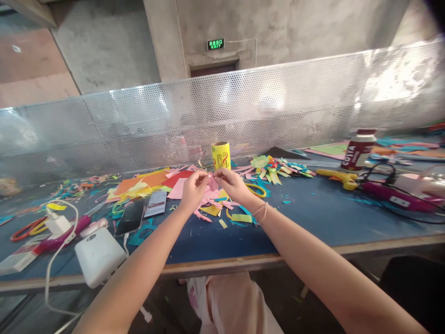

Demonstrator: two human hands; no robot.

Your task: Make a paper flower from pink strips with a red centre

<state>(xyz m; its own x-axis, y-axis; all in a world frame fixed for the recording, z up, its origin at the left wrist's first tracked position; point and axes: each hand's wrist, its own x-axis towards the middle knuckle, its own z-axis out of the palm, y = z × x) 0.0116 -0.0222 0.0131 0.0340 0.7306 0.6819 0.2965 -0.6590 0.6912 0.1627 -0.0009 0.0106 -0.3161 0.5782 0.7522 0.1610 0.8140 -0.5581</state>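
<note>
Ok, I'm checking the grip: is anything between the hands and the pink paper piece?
Nothing visible. Both the left hand and right hand pinch the pink paper piece directly, above the scraps on the blue table.

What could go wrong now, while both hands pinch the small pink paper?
The pink paper piece, pinched between left hand and right hand, looks thin and might tear. If dropped, it could get lost among the pink scraps below. The white box sits at the table edge; an elbow may knock it off.
</note>
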